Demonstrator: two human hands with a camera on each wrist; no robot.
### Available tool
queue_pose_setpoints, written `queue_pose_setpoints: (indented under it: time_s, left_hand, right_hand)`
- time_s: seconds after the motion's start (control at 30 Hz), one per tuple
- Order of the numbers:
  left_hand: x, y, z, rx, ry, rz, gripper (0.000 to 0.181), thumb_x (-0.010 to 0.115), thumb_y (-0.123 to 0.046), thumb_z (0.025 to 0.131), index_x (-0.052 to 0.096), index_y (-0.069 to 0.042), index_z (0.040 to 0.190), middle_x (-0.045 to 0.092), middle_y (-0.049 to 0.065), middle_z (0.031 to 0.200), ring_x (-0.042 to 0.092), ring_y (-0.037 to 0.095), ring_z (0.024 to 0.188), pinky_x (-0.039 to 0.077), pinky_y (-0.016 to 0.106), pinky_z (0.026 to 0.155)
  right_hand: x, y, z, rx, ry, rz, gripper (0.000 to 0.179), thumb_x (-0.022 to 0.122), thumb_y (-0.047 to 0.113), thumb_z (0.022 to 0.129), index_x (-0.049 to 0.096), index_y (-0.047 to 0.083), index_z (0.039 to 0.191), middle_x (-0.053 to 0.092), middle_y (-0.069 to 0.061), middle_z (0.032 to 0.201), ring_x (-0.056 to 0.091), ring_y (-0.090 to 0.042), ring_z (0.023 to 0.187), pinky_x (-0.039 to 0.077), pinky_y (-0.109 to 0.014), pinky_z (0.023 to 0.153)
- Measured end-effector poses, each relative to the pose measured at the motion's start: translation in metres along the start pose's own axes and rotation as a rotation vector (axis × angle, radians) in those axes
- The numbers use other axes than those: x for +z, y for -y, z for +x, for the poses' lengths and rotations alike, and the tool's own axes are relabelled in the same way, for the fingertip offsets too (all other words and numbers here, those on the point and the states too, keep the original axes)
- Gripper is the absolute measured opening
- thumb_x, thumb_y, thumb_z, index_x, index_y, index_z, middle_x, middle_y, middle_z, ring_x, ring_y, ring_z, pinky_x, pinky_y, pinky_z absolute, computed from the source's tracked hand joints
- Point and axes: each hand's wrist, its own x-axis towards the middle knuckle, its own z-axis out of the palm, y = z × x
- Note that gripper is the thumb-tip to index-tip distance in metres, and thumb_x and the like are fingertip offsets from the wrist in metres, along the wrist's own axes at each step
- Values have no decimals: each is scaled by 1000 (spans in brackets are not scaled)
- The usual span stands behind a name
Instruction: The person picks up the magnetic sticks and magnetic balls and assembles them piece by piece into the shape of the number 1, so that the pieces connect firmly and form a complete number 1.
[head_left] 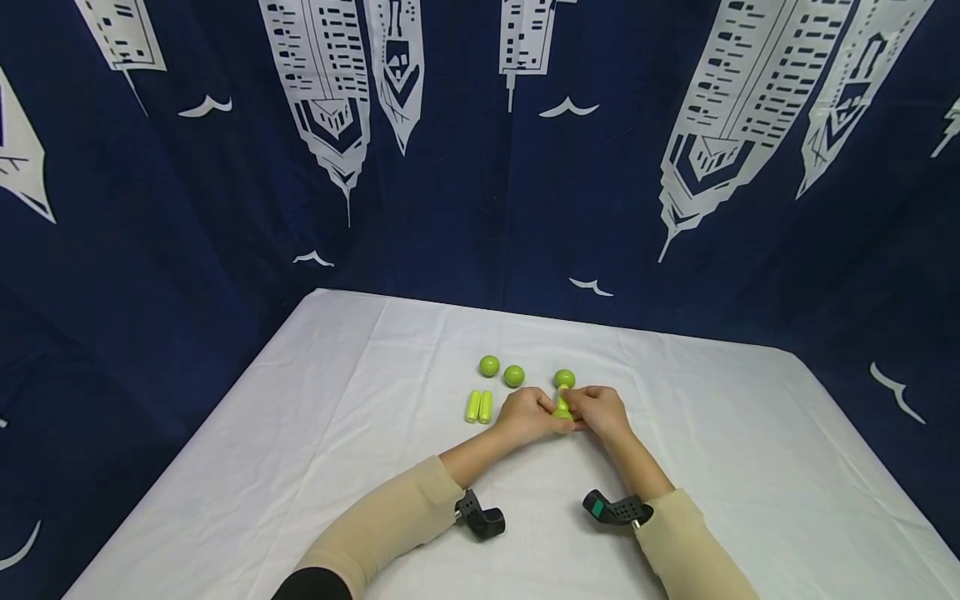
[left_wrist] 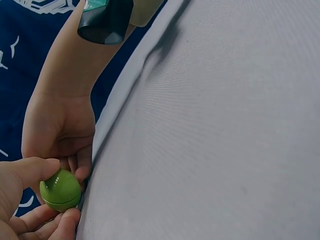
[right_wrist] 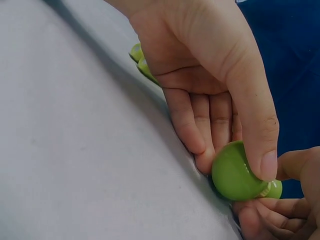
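A small green dumbbell lies on the white cloth between my two hands, its far ball (head_left: 564, 379) joined by a yellow-green bar (head_left: 562, 399) to a near ball (head_left: 562, 414). My left hand (head_left: 527, 416) pinches the near ball, thumb on top and fingers below; the left wrist view shows this ball (left_wrist: 61, 191) close up. From the other side, my right hand (head_left: 603, 412) has its thumb and fingertips at the bar, pinching it. In the right wrist view the left thumb (right_wrist: 254, 115) presses the ball (right_wrist: 236, 172), and the bar is mostly hidden.
Two loose green balls, one (head_left: 489, 366) left of the other (head_left: 513, 376), sit beyond my left hand. Two yellow-green cylinders, one (head_left: 472, 407) beside the other (head_left: 485, 407), stand left of it. A white cloth (head_left: 360, 417) covers the table; a dark blue curtain (head_left: 465, 208) hangs behind.
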Motion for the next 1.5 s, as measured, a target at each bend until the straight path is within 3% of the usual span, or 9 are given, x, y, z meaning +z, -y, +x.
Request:
queue_pose_setpoints:
  time_s: [0.37,0.6,0.87,1.17,1.5]
  left_hand:
    - [1,1,1,-31,-18,6,30,90,-27,67,69,-9,78,63,-8,69,54,5,64,44,20,57]
    - [0,1,1,-33,-30,13,30,88,-26,68,70,-7,81,64,-6,70,55,6,66,45,20,59]
    - [0,0,1,-42,-32,8,30,88,-26,69,70,-6,83,64,-5,73,55,6,69,46,21,62]
    - [3,0,1,-59,-40,-35,28,86,-25,68,70,-7,82,64,-6,74,55,7,71,46,21,64]
    - [3,0,0,-70,-33,-89,29,88,-24,68,69,-7,83,65,-6,72,56,6,68,46,21,62]
  right_hand:
    - [-5,-4,-20,-43,6,5,36,60,21,94,64,-13,103,62,-4,72,61,-10,58,53,-22,55]
    - [-5,-9,-30,-15,45,47,39,61,26,96,63,-12,105,65,-5,73,62,-12,59,54,-23,56]
    - [-5,-11,-31,36,86,177,38,60,26,97,62,-12,100,65,-6,70,65,-12,58,55,-23,56]
    - [-1,-5,-34,49,111,148,44,61,30,95,60,-13,104,67,-7,67,64,-13,54,54,-24,53]
    - [1,-3,-33,50,103,157,39,60,26,95,61,-12,102,67,-8,67,64,-12,54,54,-23,53]
